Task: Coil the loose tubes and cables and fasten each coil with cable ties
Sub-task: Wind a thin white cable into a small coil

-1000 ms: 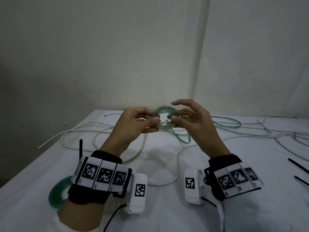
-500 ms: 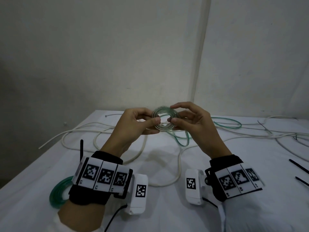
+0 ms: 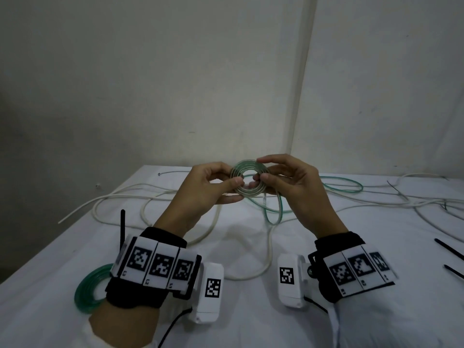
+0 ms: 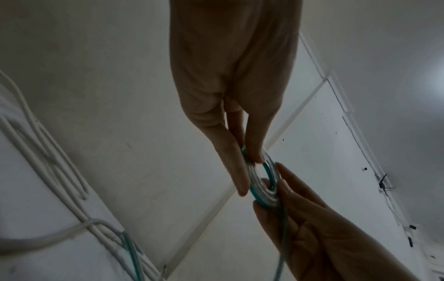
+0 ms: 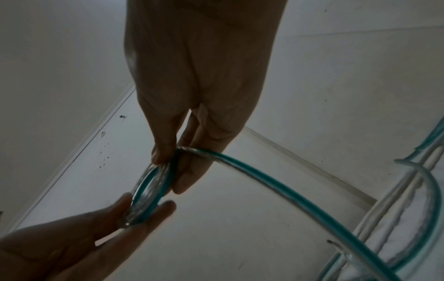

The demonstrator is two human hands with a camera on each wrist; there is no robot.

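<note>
Above the table's far middle, both hands pinch one small coil of clear green-striped tube.

At nine o'clock on the coil (image 3: 249, 181), the left hand (image 3: 206, 189) nips the rim between thumb and curled fingers; at three o'clock the right hand (image 3: 296, 187) does the same, its thumb tip at the coil's centre hole and its forefinger arched over the top (the wrist views show both grips edge-on). From the right hand's fingers the uncoiled tail (image 5: 276, 182) of the tube sweeps down toward five o'clock and onto the white table (image 3: 238, 247), looping among loose white cables (image 3: 150, 197). Near the left wrist, at seven o'clock, lies a finished green coil (image 3: 86, 290). Black cable ties (image 3: 449, 249) lie at the table's right edge.
</note>
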